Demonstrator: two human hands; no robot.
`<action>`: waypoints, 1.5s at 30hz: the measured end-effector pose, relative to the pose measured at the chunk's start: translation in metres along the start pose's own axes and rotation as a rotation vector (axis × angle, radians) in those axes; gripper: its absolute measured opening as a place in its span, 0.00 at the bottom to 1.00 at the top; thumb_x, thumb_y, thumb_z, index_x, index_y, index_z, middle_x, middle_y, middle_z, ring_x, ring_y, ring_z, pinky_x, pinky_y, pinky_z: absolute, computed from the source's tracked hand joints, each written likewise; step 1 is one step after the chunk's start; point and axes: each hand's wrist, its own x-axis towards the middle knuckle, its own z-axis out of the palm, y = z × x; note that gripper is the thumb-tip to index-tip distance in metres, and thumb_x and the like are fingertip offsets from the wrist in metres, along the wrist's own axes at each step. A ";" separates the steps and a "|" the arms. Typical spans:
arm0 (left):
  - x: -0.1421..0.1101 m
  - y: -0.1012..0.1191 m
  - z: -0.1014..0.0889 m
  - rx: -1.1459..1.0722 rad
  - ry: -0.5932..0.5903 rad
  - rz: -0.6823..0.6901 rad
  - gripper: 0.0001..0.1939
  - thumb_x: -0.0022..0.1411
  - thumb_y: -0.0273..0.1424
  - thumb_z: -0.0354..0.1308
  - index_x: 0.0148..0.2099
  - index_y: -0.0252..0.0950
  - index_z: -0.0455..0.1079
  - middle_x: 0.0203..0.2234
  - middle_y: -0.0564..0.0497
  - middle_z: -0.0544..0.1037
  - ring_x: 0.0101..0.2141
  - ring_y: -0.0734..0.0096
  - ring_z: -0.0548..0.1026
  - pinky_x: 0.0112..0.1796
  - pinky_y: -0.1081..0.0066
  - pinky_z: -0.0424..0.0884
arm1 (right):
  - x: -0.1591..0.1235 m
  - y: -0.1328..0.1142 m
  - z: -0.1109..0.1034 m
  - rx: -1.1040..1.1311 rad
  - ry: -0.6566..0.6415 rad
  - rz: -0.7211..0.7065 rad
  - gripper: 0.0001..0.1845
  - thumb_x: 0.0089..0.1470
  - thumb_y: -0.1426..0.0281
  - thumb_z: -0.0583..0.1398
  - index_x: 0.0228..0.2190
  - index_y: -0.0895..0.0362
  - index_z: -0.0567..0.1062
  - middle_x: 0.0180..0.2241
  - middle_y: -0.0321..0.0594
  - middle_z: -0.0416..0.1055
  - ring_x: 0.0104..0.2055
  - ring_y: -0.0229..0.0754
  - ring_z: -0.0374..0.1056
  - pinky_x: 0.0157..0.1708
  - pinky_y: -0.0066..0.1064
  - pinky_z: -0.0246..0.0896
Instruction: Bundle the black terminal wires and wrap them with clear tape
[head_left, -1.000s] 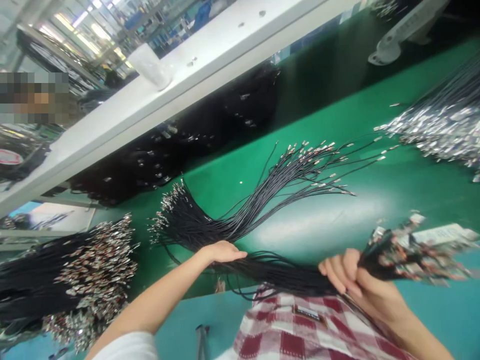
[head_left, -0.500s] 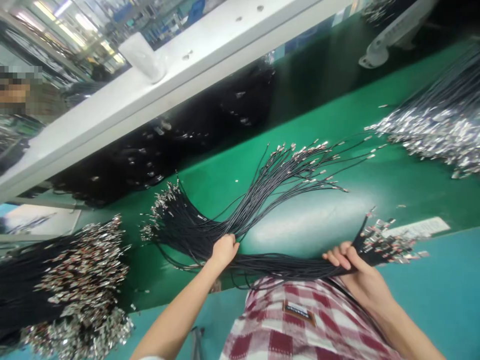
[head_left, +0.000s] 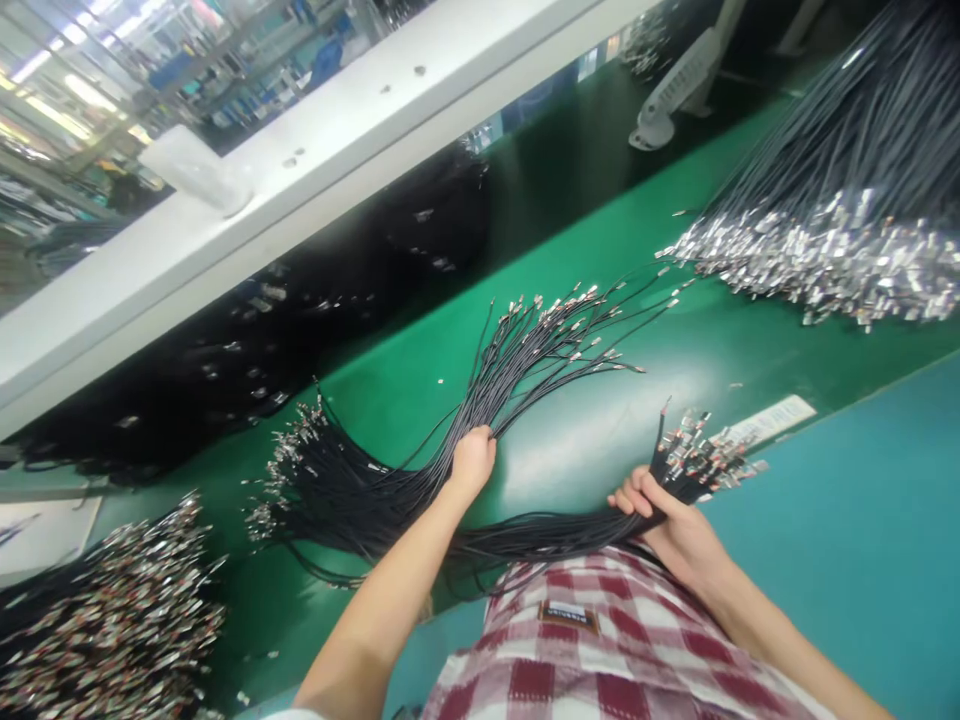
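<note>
My left hand point(head_left: 474, 462) is closed in a fist around a strand of thin black wires point(head_left: 491, 400), whose tips fan out toward the back right with small metal terminals. My right hand point(head_left: 675, 520) is wrapped round a thicker bundle of black wires point(head_left: 540, 535) just below its terminal ends point(head_left: 709, 455), close to my checked apron point(head_left: 540, 660). Both sets of wires run together to the left, into a heap of black wires point(head_left: 337, 475) with metal ends on the green mat point(head_left: 405, 390).
A large pile of terminal-ended wires point(head_left: 840, 250) lies at the back right, another pile point(head_left: 135, 610) at the front left. A white beam point(head_left: 315, 180) crosses behind, above dark wires point(head_left: 360, 290). A power strip point(head_left: 675, 90) stands at the back. A white label point(head_left: 780, 415) sits near the mat's edge.
The view has swung to the right. My left hand has moved away from me and rightward, up along the fanned wires. My right hand keeps its grip on the bundle near the terminals.
</note>
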 end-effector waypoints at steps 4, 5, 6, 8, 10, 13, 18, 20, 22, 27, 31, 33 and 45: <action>0.001 -0.013 -0.016 -0.343 -0.001 -0.060 0.03 0.60 0.27 0.59 0.36 0.35 0.74 0.27 0.50 0.79 0.31 0.69 0.77 0.37 0.71 0.71 | 0.003 -0.001 -0.002 0.020 -0.020 0.009 0.15 0.49 0.61 0.69 0.23 0.54 0.70 0.18 0.29 0.57 0.25 0.37 0.57 0.43 0.39 0.61; 0.003 -0.016 -0.020 -0.441 -0.004 -0.090 0.03 0.59 0.28 0.60 0.35 0.34 0.74 0.26 0.51 0.79 0.29 0.70 0.77 0.36 0.71 0.71 | 0.004 -0.001 -0.002 0.023 -0.021 0.013 0.15 0.49 0.61 0.69 0.24 0.54 0.70 0.18 0.29 0.57 0.26 0.38 0.58 0.43 0.39 0.61; 0.005 -0.018 -0.024 -0.538 -0.010 -0.126 0.03 0.58 0.28 0.60 0.33 0.34 0.73 0.25 0.51 0.78 0.27 0.71 0.76 0.34 0.72 0.71 | 0.004 -0.001 -0.003 0.025 -0.022 0.015 0.15 0.49 0.61 0.69 0.24 0.54 0.70 0.18 0.29 0.57 0.26 0.38 0.58 0.43 0.38 0.61; 0.010 -0.022 -0.034 -0.722 -0.042 -0.194 0.05 0.56 0.29 0.62 0.31 0.32 0.71 0.21 0.52 0.77 0.23 0.73 0.75 0.30 0.72 0.70 | 0.005 -0.001 -0.004 0.029 -0.027 0.017 0.15 0.49 0.61 0.68 0.23 0.54 0.70 0.18 0.30 0.58 0.26 0.38 0.58 0.43 0.37 0.61; 0.013 -0.025 -0.046 -0.881 -0.118 -0.220 0.10 0.54 0.31 0.65 0.30 0.32 0.68 0.20 0.52 0.77 0.21 0.73 0.75 0.27 0.74 0.68 | 0.005 -0.001 -0.004 0.034 -0.030 0.022 0.15 0.50 0.62 0.68 0.23 0.54 0.69 0.18 0.30 0.57 0.26 0.37 0.58 0.42 0.36 0.61; 0.012 -0.027 -0.065 -1.042 -0.322 -0.167 0.16 0.50 0.36 0.68 0.32 0.31 0.67 0.21 0.48 0.79 0.22 0.71 0.77 0.25 0.75 0.66 | 0.005 -0.001 -0.004 0.035 -0.021 0.031 0.16 0.49 0.61 0.69 0.22 0.55 0.69 0.18 0.30 0.57 0.26 0.37 0.58 0.42 0.35 0.62; 0.010 -0.009 -0.087 -1.148 -0.523 -0.104 0.23 0.46 0.39 0.71 0.39 0.28 0.71 0.22 0.48 0.79 0.23 0.69 0.77 0.28 0.70 0.70 | 0.007 0.000 -0.005 0.045 0.015 0.035 0.17 0.47 0.61 0.70 0.22 0.54 0.69 0.18 0.30 0.56 0.26 0.37 0.58 0.43 0.35 0.63; 0.012 0.010 -0.089 -1.184 -0.567 -0.058 0.24 0.46 0.41 0.71 0.39 0.28 0.71 0.22 0.48 0.78 0.22 0.71 0.75 0.27 0.71 0.69 | 0.009 0.000 -0.005 0.046 0.022 0.037 0.17 0.47 0.61 0.70 0.22 0.54 0.69 0.18 0.30 0.56 0.26 0.37 0.59 0.42 0.36 0.64; 0.015 0.035 -0.087 -1.211 -0.627 0.010 0.24 0.47 0.42 0.70 0.39 0.28 0.71 0.21 0.49 0.78 0.20 0.73 0.74 0.25 0.72 0.67 | 0.011 0.000 -0.003 0.053 0.031 0.043 0.18 0.46 0.60 0.70 0.22 0.54 0.69 0.18 0.30 0.57 0.26 0.37 0.59 0.41 0.35 0.64; 0.010 0.090 -0.054 -1.125 -0.720 0.165 0.23 0.52 0.47 0.65 0.36 0.28 0.72 0.20 0.51 0.76 0.17 0.82 0.66 0.21 0.77 0.56 | 0.015 -0.001 0.005 0.125 0.144 0.059 0.18 0.41 0.60 0.73 0.29 0.54 0.73 0.18 0.29 0.60 0.27 0.38 0.64 0.36 0.34 0.66; -0.010 0.109 -0.017 -1.076 -0.720 0.175 0.26 0.54 0.51 0.62 0.37 0.28 0.73 0.18 0.54 0.72 0.16 0.83 0.58 0.20 0.77 0.51 | 0.019 -0.002 0.007 0.186 0.186 -0.003 0.22 0.40 0.64 0.73 0.38 0.53 0.75 0.21 0.28 0.66 0.27 0.38 0.66 0.34 0.33 0.67; -0.021 0.111 -0.007 -1.037 -0.722 0.190 0.27 0.56 0.52 0.59 0.36 0.29 0.73 0.18 0.54 0.71 0.17 0.82 0.58 0.21 0.77 0.52 | 0.020 -0.003 0.007 0.211 0.191 -0.023 0.21 0.40 0.65 0.73 0.38 0.53 0.76 0.21 0.29 0.67 0.27 0.38 0.66 0.34 0.33 0.67; -0.069 0.151 -0.007 -0.606 -0.255 0.404 0.17 0.69 0.30 0.43 0.46 0.35 0.73 0.37 0.46 0.79 0.37 0.65 0.75 0.42 0.67 0.70 | 0.017 -0.002 0.000 0.168 0.283 0.030 0.22 0.36 0.65 0.75 0.35 0.56 0.80 0.25 0.33 0.73 0.28 0.38 0.67 0.31 0.30 0.67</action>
